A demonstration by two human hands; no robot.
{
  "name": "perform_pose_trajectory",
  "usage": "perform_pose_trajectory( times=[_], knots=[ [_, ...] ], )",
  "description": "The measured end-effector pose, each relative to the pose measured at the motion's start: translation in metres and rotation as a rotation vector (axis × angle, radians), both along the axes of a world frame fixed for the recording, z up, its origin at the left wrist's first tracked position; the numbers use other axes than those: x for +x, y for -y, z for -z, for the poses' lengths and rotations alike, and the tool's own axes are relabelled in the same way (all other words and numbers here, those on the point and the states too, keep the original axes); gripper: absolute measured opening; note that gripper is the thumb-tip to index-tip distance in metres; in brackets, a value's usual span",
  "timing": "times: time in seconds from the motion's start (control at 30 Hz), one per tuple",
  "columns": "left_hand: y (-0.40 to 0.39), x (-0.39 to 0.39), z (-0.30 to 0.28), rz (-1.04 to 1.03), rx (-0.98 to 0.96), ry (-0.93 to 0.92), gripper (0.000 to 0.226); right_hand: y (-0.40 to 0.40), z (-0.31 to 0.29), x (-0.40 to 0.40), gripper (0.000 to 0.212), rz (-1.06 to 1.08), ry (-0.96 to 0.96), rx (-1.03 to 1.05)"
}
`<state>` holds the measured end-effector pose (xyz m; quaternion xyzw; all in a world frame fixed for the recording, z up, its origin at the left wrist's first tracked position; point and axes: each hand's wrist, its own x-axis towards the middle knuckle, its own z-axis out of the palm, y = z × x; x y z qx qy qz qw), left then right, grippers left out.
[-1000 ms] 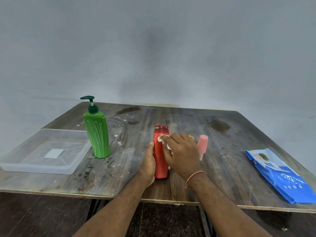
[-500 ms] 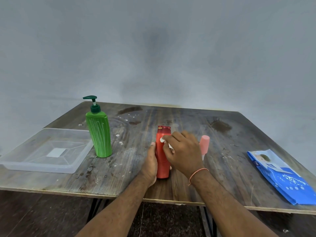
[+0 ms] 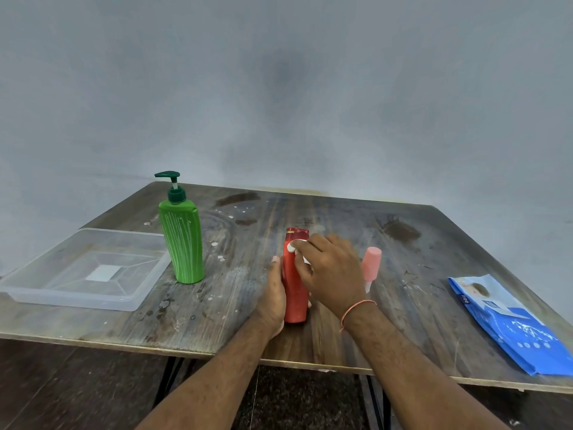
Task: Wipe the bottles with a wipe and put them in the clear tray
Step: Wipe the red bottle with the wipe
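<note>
Head view: the upright red plastic bottle [image 3: 294,293] stands near the wooden table's [image 3: 341,225] front edge. The left hand [image 3: 274,301] grips its side; the right hand [image 3: 331,271] presses a white wipe [image 3: 293,246] against its top. The clear plastic tray [image 3: 55,301] lies far left of it.

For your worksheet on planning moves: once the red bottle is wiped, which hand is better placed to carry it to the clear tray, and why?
Probably the left hand. It already grips the red bottle on the side facing the clear tray, while the right hand is busy pressing the wipe.
</note>
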<state>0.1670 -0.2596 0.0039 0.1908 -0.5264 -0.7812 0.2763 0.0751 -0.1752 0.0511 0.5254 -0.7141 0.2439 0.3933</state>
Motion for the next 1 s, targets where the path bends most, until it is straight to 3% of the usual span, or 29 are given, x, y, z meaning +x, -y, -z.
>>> perform_pose_trajectory(
  times=[0.17,0.33,0.63,1.0],
  knots=[
    [-0.003,0.002,-0.005,-0.015,0.012,-0.029,0.066,-0.003,0.005,0.002,0.015,-0.116,-0.030,0.061],
    [-0.005,0.002,-0.005,0.022,-0.010,-0.014,0.075,0.001,0.001,0.000,0.016,-0.048,-0.004,-0.015],
    [-0.001,0.002,-0.002,0.015,0.019,-0.048,0.073,-0.009,0.009,0.001,0.015,-0.160,-0.010,0.093],
    [-0.003,0.001,-0.003,0.040,0.004,-0.041,0.076,-0.008,0.005,0.000,0.021,-0.089,0.069,0.051]
  ],
)
